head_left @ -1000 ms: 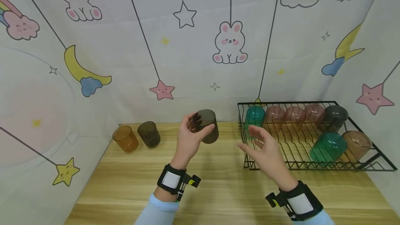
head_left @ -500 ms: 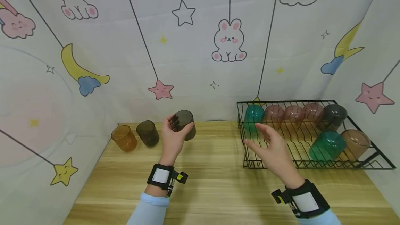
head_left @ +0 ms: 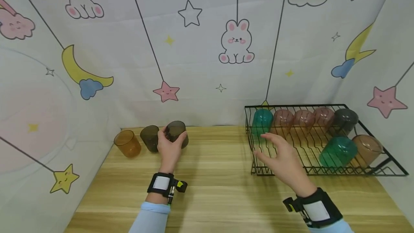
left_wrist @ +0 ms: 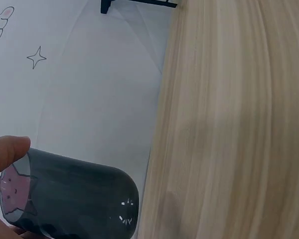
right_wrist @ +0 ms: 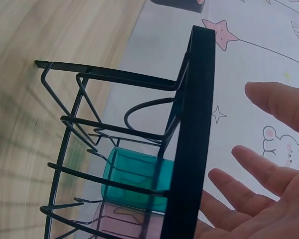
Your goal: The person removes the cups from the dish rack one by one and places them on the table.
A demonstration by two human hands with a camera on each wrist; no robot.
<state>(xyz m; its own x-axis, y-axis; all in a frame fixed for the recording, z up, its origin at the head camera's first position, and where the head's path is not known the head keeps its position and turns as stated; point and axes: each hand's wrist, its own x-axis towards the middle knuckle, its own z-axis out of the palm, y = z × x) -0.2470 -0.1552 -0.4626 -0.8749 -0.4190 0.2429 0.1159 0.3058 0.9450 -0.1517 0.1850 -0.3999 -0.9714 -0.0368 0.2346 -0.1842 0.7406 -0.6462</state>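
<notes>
My left hand (head_left: 170, 150) grips a dark grey see-through glass (head_left: 177, 132) by its rim, thumb on one side and fingers on the other. In the left wrist view that glass (left_wrist: 79, 194) is upright, its base close to the wooden table. Just left of it stands a second dark glass (head_left: 149, 138), partly behind my fingers, and beyond that an amber glass (head_left: 127, 144). My right hand (head_left: 286, 163) holds nothing; its fingers are spread and loosely bent at the left end of the black wire rack (head_left: 300, 172). The right wrist view has this hand (right_wrist: 269, 189) beside the rack's frame.
Upside-down glasses fill the rack's back row: a teal glass (head_left: 262, 121), several pinkish ones and a dark grey glass (head_left: 345, 121). A green glass (head_left: 337, 152) and a light brown glass (head_left: 367, 150) sit at the rack's front right. A printed cloth (head_left: 200, 67) hangs behind the table (head_left: 213, 197).
My left hand has carried the dark grey glass leftward and lower, beside the other dark glass. My right hand has shifted slightly right, still empty.
</notes>
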